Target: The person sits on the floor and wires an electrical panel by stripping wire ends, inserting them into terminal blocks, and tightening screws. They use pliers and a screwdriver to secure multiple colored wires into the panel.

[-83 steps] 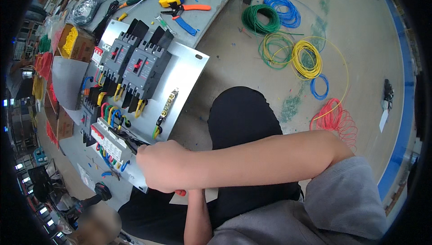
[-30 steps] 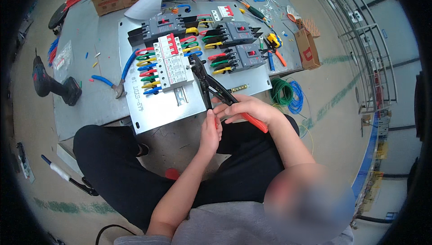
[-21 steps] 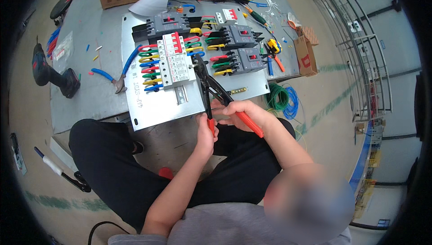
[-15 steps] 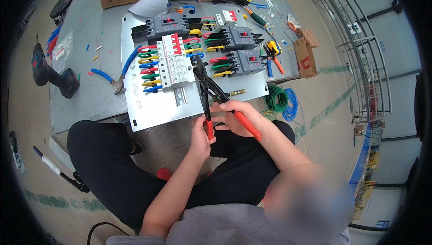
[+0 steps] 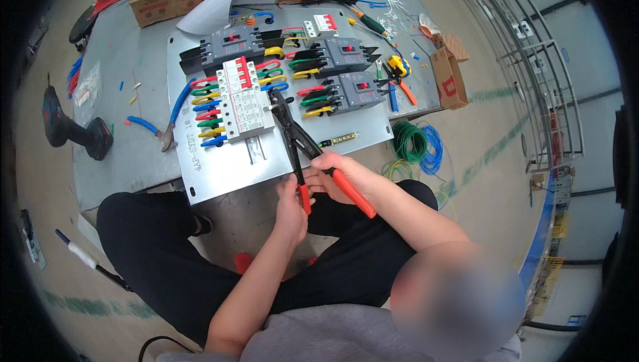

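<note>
A pair of crimping pliers (image 5: 290,126) with black jaws and red handles is in both my hands. My left hand (image 5: 290,209) is closed on the left handle. Round the right handle are the fingers of my right hand (image 5: 343,174). The handles stand apart, and the jaws reach the right side of a white circuit breaker row (image 5: 241,104) with red levers. What lies between the jaws is too small to make out. Red, green, yellow and blue wire loops (image 5: 208,121) stick out of the row's left side. The breakers sit on a metal mounting plate (image 5: 219,179).
Dark moulded-case breakers (image 5: 360,91) fill the plate's right side. On the grey table (image 5: 110,179) lie a cordless drill (image 5: 78,122), blue-handled pliers (image 5: 166,137) and a yellow tape measure (image 5: 399,64). A cardboard box (image 5: 163,8) of coloured parts stands behind. Green wire coils (image 5: 409,141) hang at right.
The whole view has shifted slightly, so the plate and table appear a little further left. Both hands keep their hold on the crimping pliers, whose jaws stay beside the white breaker row.
</note>
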Available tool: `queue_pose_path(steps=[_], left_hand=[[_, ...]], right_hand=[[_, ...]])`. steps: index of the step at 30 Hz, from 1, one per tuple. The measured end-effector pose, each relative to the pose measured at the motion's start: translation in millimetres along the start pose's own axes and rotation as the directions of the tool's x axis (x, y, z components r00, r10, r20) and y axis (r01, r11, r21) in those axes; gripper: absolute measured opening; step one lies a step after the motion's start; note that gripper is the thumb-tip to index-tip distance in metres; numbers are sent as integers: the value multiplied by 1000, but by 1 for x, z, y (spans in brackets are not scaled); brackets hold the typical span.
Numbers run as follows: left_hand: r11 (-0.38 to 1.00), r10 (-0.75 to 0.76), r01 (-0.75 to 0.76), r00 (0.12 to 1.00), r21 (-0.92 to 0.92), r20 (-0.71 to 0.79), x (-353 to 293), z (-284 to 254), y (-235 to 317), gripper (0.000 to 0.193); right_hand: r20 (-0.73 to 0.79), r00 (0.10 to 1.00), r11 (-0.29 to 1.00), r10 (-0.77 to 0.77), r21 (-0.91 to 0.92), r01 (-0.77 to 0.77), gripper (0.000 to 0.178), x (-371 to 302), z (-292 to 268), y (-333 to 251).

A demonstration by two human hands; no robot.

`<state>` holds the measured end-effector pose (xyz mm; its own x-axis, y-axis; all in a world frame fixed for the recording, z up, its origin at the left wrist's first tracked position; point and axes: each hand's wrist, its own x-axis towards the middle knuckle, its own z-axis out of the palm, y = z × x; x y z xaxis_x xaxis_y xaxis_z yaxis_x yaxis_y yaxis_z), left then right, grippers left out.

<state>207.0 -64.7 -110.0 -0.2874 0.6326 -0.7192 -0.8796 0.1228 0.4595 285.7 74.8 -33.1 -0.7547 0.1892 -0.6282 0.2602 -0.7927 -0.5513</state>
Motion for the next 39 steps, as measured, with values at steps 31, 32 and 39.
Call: queue_pose_path(steps=[31, 32, 39], left_hand=[[-587, 516, -496, 379, 639, 768, 29, 48, 198, 9], [-590, 519, -497, 370, 636, 770, 29, 47, 197, 9], [-561, 505, -546, 370, 622, 780, 31, 45, 202, 10]], right_hand=[[59, 991, 976, 118, -189, -105, 39, -15, -1, -47], [71, 990, 976, 120, -189, -105, 40, -13, -2, -46], [135, 986, 966, 100, -252, -64, 54, -9, 5, -50]])
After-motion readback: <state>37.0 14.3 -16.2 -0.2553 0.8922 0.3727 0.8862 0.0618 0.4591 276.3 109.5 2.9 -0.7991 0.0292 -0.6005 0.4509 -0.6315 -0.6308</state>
